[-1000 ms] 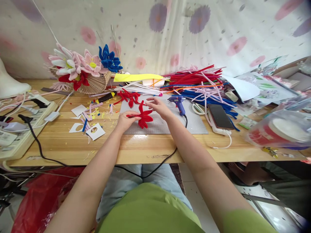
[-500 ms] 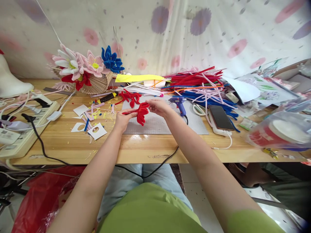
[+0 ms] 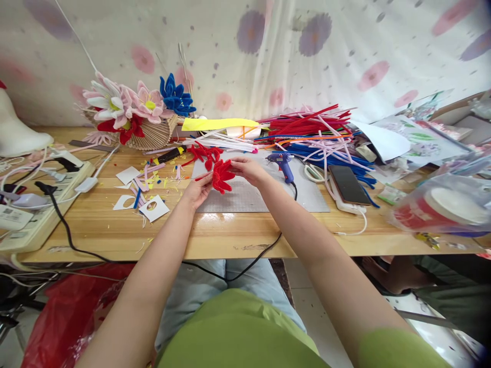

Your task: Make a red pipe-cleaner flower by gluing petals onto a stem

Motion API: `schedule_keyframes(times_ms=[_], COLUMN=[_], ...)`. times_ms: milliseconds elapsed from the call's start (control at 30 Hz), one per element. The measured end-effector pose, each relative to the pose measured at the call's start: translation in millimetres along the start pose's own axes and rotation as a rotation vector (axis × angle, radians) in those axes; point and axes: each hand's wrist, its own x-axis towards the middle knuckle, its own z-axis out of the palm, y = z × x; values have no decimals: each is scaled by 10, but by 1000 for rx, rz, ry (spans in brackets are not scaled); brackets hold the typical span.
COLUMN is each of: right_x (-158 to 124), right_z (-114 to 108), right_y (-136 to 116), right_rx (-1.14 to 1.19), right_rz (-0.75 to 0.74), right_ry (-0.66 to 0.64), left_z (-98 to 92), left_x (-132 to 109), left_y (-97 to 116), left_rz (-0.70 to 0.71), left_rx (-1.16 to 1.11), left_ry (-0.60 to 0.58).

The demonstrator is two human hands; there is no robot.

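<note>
A red fuzzy flower (image 3: 222, 177) with several spread petals is held above the grey cutting mat (image 3: 253, 198). My left hand (image 3: 200, 191) grips it from the left, fingers closed at its base. From the right, my right hand (image 3: 247, 169) pinches an upper petal. More red fuzzy pieces (image 3: 203, 153) lie just behind the flower. A blue glue gun (image 3: 284, 165) rests on the mat to the right of my right hand.
Flowers in a woven fan-shaped holder (image 3: 159, 130) stand back left. Coloured stems (image 3: 314, 128), a phone (image 3: 349, 185) and a bagged cup (image 3: 441, 207) are to the right. Paper scraps (image 3: 154, 208) and a power strip (image 3: 46, 209) lie left. The glue gun's cord hangs over the table edge.
The flower has turned to face more toward the camera and shifted slightly left. My left hand has rotated and its grip has changed; my right hand stays at the petals.
</note>
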Motion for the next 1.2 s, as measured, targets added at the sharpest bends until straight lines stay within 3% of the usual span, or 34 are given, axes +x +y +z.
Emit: schedule_keyframes(times_ms=[167, 433, 767, 900, 1033, 1200], right_x=[-86, -136, 23, -4, -43, -61], right_z=[39, 42, -24, -100, -169, -223], right_y=[-8, 4, 84, 201, 290, 345], right_rx=[-117, -309, -91, -42, -70, -130], right_rz=[-45, -230, -63, -38, -131, -219], right_ry=[139, 185, 197, 253, 343, 367], left_z=[4, -33, 38, 111, 217, 388], left_x=[4, 93, 58, 33, 36, 138], left_y=[17, -22, 24, 126, 312, 552], left_rz=[8, 91, 161, 335, 553, 596], left_rx=[-28, 26, 174, 402, 870, 1200], left_ry=[33, 65, 72, 14, -2, -138])
